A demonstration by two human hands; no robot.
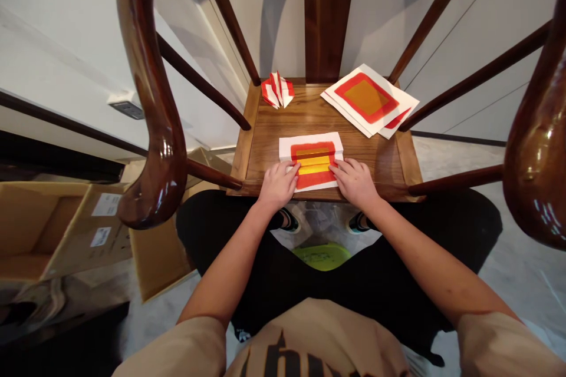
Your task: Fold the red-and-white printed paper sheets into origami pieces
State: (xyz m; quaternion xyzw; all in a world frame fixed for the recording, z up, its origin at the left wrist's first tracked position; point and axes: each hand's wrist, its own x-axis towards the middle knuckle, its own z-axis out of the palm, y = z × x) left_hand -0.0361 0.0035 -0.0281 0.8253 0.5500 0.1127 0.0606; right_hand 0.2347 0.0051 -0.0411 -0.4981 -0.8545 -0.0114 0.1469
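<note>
On the wooden chair seat, near its front edge, lies a white sheet of paper with a red rectangle and a yellow-orange middle. Creases run across it from side to side, and a ridge stands up along the middle. My left hand grips the sheet's left side, thumb and fingertips at the yellow band. Opposite it, my right hand pinches the right side at the same crease. Behind, at the seat's back left, sits a folded red-and-white paper piece.
Several similar painted sheets are stacked at the seat's back right. Curved wooden armrests rise on both sides, with a backrest slat behind. Open cardboard boxes stand on the floor at left. Beneath the seat is a green object.
</note>
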